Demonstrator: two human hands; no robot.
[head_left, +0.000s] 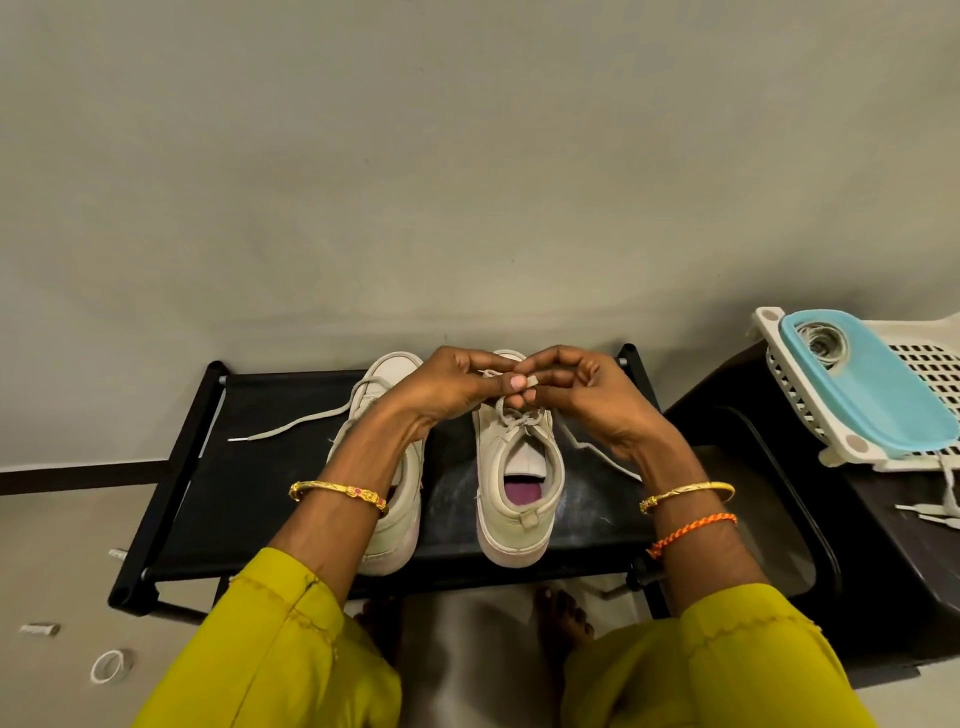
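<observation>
Shoelace, pale beige and flat, threaded through a cream sneaker at centre frame on a black shoe rack, left hand and right hand meeting above its tongue, each grip pinched on the shoelace, second sneaker just left

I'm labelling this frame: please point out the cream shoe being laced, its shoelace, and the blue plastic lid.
Cream sneaker being laced (511, 540): head view, back of the heel.
Cream fabric shoelace (519, 418): head view, crossed part above the tongue.
Light blue plastic lid (880, 395): head view, flat middle.
</observation>
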